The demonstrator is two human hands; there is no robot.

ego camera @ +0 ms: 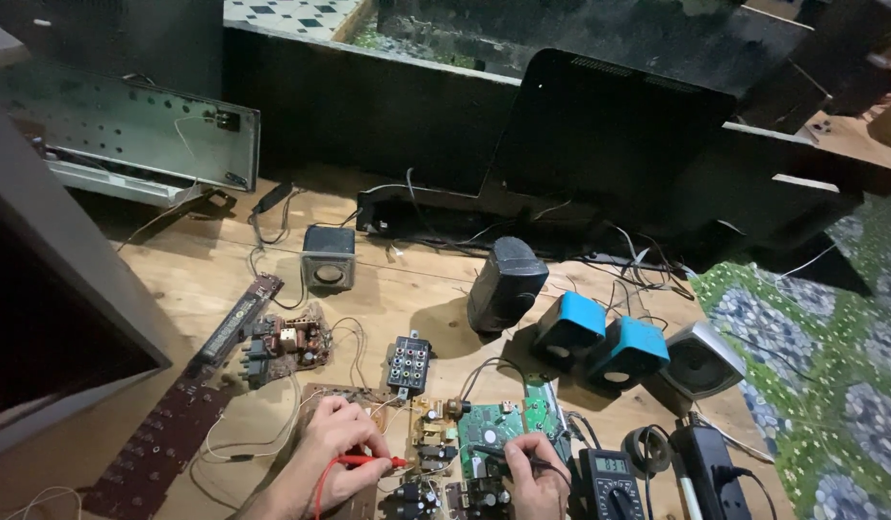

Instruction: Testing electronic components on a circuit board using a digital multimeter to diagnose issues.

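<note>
Probing in hand, by the look of it: left hand [337, 453] closed around a red probe [368, 462], fingers pinched tight on its shaft, tip aimed at the small tan circuit board [432, 435]. Right hand [537, 477] likewise closed, gripping a black probe [508, 456] whose tip rests on or just above the green circuit board [493, 429] (contact too small to confirm). Both boards lying flat on the wooden tabletop [190, 279], near its front edge, just beside the multimeter [609, 479]. Blue speakers [599, 339] farther back. Next move likely calls for steady tips on two chosen points and a glance at the meter display.
</note>
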